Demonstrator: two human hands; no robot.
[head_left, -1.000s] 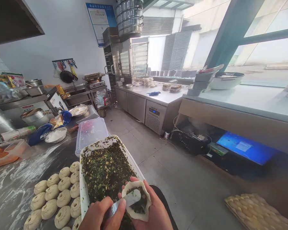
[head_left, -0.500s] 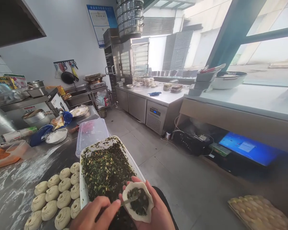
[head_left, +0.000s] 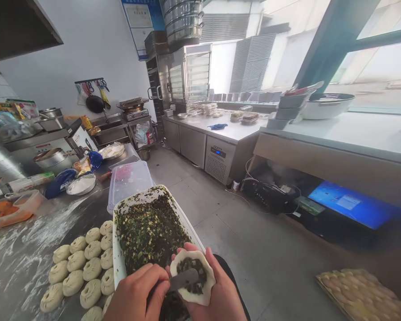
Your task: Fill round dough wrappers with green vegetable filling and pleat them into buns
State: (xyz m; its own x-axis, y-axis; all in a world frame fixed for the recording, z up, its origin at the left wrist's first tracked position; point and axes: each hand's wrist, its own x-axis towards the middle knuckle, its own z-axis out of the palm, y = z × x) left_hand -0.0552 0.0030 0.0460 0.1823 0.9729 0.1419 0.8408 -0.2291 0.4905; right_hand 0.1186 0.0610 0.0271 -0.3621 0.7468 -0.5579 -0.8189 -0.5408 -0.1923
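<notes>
Head view puts our left hand (head_left: 138, 292) curled snugly round a flat spatula (head_left: 182, 281), whose blade lies over the dark green filling (head_left: 203, 273) in the dough wrapper (head_left: 200, 298). Our right hand (head_left: 223, 296) cups that wrapper from below, palm up, thumb along its outer edge. To do this well, we would press lightly with the blade's flat face, since a hard push could tear dough backed only by a soft palm. We should settle the filling toward the middle and leave the pale rim clean; smeared greens would probably make it slippery. Ahead of our left hand lies the white tub (head_left: 183, 218) of loose filling, with pleated buns (head_left: 92, 269) to that hand's left.
</notes>
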